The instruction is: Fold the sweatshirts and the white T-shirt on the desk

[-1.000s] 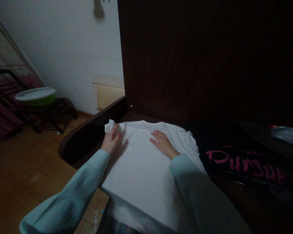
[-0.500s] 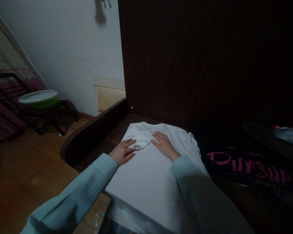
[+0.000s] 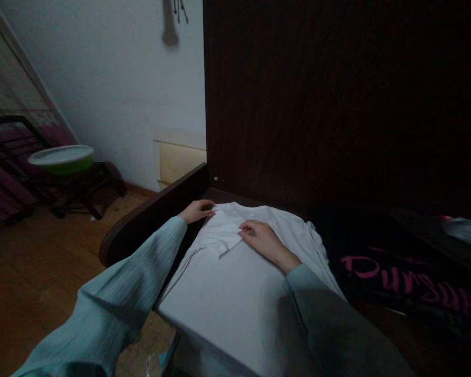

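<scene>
A white shirt (image 3: 227, 293) lies spread over a dark wooden surface, its near part hanging over the front edge. A smaller piece of it, which looks like a sleeve, lies folded over near the far left. At that far left corner my left hand (image 3: 196, 210) pinches the cloth's edge between thumb and fingers. My right hand (image 3: 265, 242) rests on the shirt to the right of the folded piece, its fingers curled and pinching the fabric there. Both forearms wear light blue-green sleeves.
A dark raised side rail (image 3: 153, 212) borders the surface on the left, and a tall dark panel (image 3: 317, 94) stands behind it. Dark cloth with pink lettering (image 3: 408, 277) lies to the right. A green basin (image 3: 63, 159) sits on a chair at left.
My left hand has moved from lying on the shirt to its far left corner. My right hand's fingers have curled from flat into a pinch. The folded piece has shifted slightly nearer.
</scene>
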### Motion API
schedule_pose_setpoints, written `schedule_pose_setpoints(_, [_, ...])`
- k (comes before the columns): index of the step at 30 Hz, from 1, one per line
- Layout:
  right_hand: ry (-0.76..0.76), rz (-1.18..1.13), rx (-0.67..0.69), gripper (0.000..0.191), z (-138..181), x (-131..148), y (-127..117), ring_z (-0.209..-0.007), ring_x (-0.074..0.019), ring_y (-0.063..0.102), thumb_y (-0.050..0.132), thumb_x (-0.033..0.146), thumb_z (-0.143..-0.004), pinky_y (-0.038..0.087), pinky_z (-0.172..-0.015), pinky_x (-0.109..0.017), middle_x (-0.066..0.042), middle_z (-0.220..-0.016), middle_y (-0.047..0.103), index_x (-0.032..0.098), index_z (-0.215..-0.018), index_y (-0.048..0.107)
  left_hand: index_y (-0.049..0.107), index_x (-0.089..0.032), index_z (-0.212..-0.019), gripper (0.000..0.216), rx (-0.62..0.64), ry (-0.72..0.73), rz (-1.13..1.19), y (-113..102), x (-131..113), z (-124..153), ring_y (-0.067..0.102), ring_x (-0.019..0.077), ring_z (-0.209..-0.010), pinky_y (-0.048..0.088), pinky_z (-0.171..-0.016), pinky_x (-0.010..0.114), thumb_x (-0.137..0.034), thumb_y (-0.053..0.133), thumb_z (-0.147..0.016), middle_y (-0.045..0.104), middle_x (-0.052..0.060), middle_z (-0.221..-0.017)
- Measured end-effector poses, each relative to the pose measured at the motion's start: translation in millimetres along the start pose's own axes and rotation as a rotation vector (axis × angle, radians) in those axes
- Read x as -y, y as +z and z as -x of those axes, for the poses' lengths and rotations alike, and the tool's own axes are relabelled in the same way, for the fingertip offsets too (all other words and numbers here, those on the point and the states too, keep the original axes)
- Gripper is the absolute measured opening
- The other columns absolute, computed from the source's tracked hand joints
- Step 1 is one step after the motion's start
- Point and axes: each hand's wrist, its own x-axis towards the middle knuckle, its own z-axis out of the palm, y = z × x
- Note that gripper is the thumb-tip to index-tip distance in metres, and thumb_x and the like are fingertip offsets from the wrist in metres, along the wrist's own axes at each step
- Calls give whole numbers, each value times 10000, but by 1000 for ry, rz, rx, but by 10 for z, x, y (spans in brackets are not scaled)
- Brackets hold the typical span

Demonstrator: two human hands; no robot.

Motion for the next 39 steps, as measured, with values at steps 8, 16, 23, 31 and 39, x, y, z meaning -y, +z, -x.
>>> schedule_pose_setpoints(8, [-219, 160, 311, 233, 144, 672, 315, -732, -151, 595, 550, 246, -758, 415, -638, -238, -27, -806, 651, 200, -986, 571, 676, -157, -865, 509, 58, 30, 219, 190, 287, -261, 479, 246, -1118, 292, -1004, 351, -559, 648, -555, 558, 104, -1174])
schedule_pose_setpoints(16, [-234, 402, 192, 185, 47, 911, 965, -670, -191, 614, 403, 120, -779, 431, -539, -262, -76, -771, 640, 164, -943, 474, 626, -149, -974, 482, 26, 26, 320, 156, 351, -191, 496, 234, -1083, 311, -989, 386, -471, 645, -616, 571, 102, -1136])
schedule_pose_setpoints(23, [-95, 343, 125, 150, 29, 802, 998, -700, -166, 618, 415, 186, -811, 421, -558, -237, -56, -791, 642, 181, -940, 489, 652, -142, -798, 368, -18, 56, 278, 166, 436, -174, 483, 234, -1096, 289, -1003, 383, -468, 632, -629, 556, 125, -1142])
schedule_pose_setpoints(31, [-137, 369, 93, 128, 19, 768, 1036, -679, -156, 591, 388, 144, -843, 401, -525, -238, -17, -770, 617, 205, -877, 494, 651, -125, -784, 431, -26, 4, 407, 196, 479, -274, 543, 221, -974, 354, -933, 374, -519, 626, -610, 637, 108, -998])
schedule_pose_setpoints(39, [-241, 290, 44, 154, -20, 717, 1105, -770, -125, 542, 370, 110, -862, 423, -658, -233, -15, -822, 571, 198, -861, 496, 606, -138, -603, 228, 119, -122, 504, 86, 530, -438, 509, 239, -1028, 294, -971, 383, -364, 625, -576, 615, 83, -1069])
